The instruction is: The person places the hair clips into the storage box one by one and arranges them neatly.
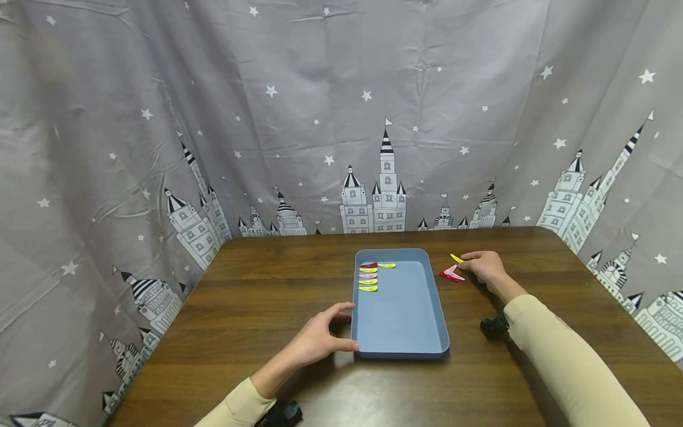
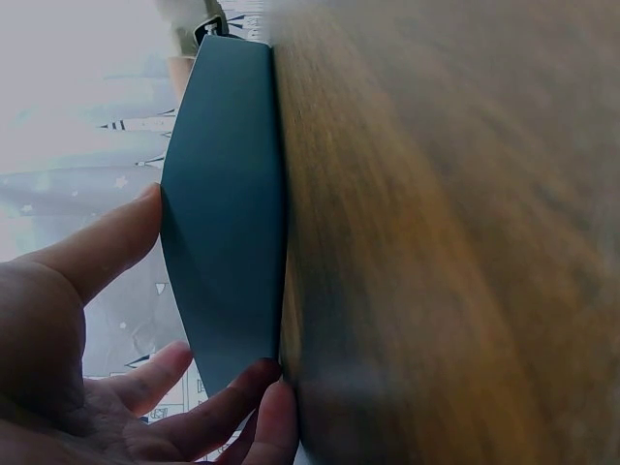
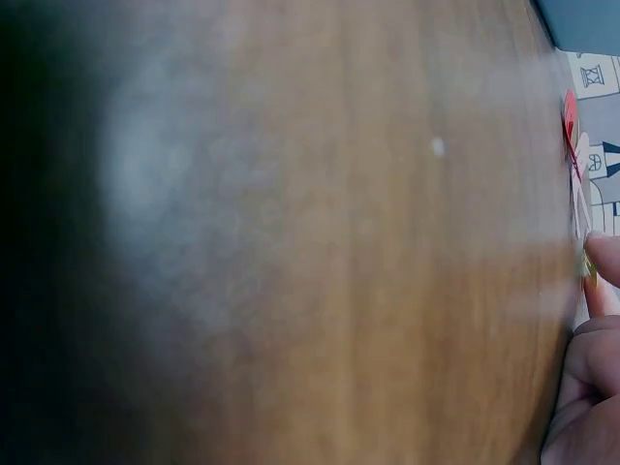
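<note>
A smooth, rectangular blue tray [image 1: 401, 311] sits on a wood-grained table [image 1: 256, 279]; the left hand [image 1: 318, 338], fingers spread, touches its side, while the outstretched right hand [image 1: 488, 267] pinches a slim yellow clip [image 1: 456, 258]

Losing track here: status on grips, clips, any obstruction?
Right grip pinches yellow clip, right of tray. Left grip touches tray's left side. Six clips in tray; red and pink clips outside. No obstruction seen.

R fingers [image 1: 472, 255] pinch yel. clip [image 1: 456, 258]; L fingers [image 1: 345, 344] touch tray [image 1: 401, 317].
</note>
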{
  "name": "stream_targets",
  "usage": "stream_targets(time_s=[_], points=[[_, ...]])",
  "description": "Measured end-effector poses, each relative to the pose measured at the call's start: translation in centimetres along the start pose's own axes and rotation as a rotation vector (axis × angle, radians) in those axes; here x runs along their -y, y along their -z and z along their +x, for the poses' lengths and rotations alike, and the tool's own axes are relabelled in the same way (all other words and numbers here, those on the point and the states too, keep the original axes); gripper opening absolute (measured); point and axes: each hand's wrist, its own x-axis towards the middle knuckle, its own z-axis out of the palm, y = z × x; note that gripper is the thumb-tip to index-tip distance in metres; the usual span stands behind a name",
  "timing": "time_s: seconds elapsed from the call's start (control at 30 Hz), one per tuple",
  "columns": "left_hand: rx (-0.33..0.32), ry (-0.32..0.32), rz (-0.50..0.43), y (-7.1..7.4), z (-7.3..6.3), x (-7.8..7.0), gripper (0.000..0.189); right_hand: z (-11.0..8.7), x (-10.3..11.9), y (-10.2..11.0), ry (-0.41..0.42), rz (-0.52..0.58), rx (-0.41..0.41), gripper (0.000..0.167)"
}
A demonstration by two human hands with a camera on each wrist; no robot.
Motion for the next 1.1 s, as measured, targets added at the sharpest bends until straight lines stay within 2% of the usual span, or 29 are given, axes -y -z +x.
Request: stream_targets(time_s=[0.5,1.1], points=[[-0.002,0.003,0.003,0.06,0.04,0.03,0.079,0.21,-0.11,-0.22,0.025,-0.034,-0.057,0.037],[-0.003,0.005,-0.001,0.0,-0.03,-0.03,0.079,0.34,-0.46,-0.21,0.029,-0.023,-0.058,0.032]])
